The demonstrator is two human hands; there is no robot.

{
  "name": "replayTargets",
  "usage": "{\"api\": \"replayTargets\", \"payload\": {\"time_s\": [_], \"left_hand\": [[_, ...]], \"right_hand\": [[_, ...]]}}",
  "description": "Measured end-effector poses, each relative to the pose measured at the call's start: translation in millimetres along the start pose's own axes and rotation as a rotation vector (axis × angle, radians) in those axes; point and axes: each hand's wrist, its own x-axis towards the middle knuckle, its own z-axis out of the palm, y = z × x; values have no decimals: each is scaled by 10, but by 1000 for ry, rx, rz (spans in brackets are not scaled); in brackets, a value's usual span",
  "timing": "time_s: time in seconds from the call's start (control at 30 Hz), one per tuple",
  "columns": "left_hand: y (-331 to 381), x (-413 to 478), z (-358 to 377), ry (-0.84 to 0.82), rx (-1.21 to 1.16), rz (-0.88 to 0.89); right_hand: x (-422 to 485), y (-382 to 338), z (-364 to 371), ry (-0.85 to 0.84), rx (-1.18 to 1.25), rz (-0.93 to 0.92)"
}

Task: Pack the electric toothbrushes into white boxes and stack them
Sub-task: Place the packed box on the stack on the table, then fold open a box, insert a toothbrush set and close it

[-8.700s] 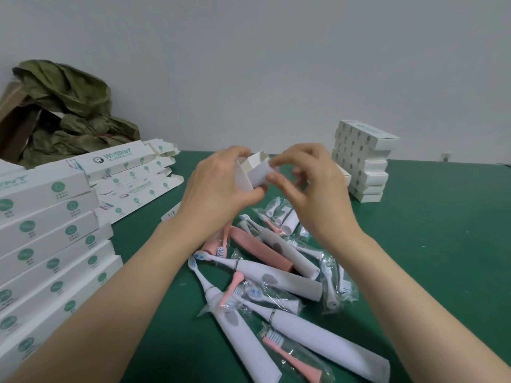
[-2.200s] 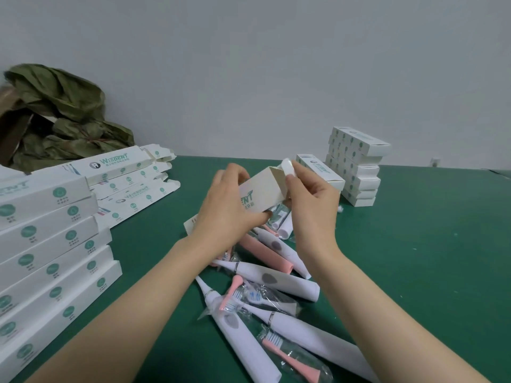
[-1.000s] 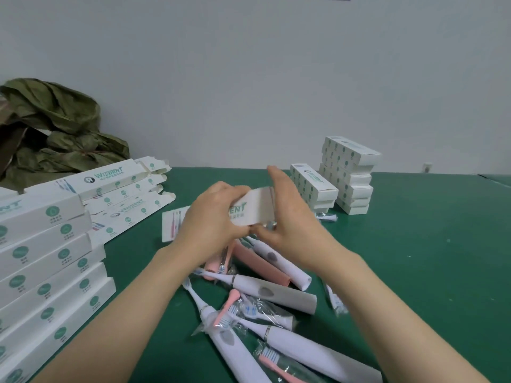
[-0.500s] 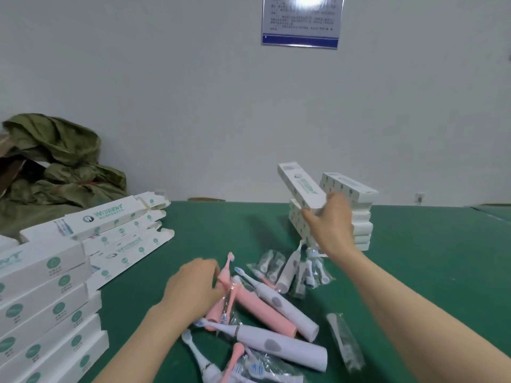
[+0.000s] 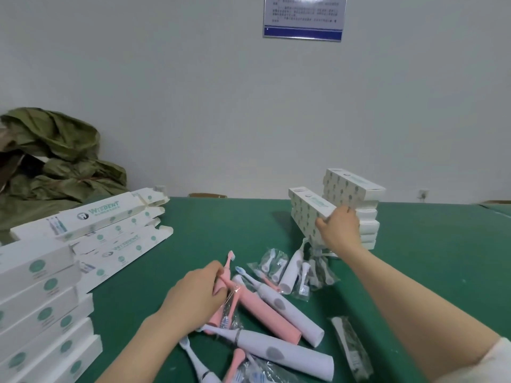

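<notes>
My right hand [image 5: 339, 230] grips the near end of a packed white box [image 5: 309, 203] that rests on top of a short stack [image 5: 304, 223], beside a taller stack of packed boxes [image 5: 356, 205] at the back right. My left hand [image 5: 193, 295] is down in the pile of loose toothbrushes, fingers closed around a pink toothbrush [image 5: 225, 275] whose head sticks up past the thumb. White toothbrushes [image 5: 284, 352] and another pink one [image 5: 265, 313] lie around it on the green table [image 5: 431, 272], with bagged brush heads [image 5: 276, 265].
Flat, unfolded white cartons [image 5: 91, 219] lie at the left, with a tall stack of them [image 5: 36, 308] at the near left edge. A green cloth heap [image 5: 55, 161] sits at the back left. A notice [image 5: 304, 17] hangs on the wall.
My right hand has lowered the packed box onto the short stack beside the taller one. My left hand has closed on a pink toothbrush in the pile.
</notes>
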Motion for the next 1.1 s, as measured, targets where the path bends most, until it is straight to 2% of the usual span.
{"api": "replayTargets", "payload": {"time_s": [0.07,0.13,0.2,0.27,0.37,0.43,0.57,0.73,0.87,1.0,1.1], "left_hand": [[35,9,-21,-7,2,4],[80,20,-23,-17,8,11],[114,45,-13,-2,-10,-9],[92,85,-8,75,-27,-93],[-11,190,-40,226,-35,-299],[-114,287,-74,270,9,-419],[-387,465,-139,247,116,-628],[-683,586,-138,210,277,-767],[-901,599,-125,186,311,-891],[-1010,650,-113,117,278,-933],[-948,697,-63,99,322,-887]], "right_hand": [[-72,-34,-106,23,-118,-59],[-221,-65,-226,136,-214,-212],[-426,-102,-295,210,-155,-404],[-709,-166,-279,67,-46,-560],[-1127,-224,-94,-368,-37,-803],[-1274,-230,53,-554,-54,-879],[-1294,-125,178,-546,52,-825],[-1241,-42,249,-508,145,-863],[-1197,-72,266,-514,173,-880],[-1195,-84,279,-517,192,-863],[-1178,-74,277,-530,184,-832]]}}
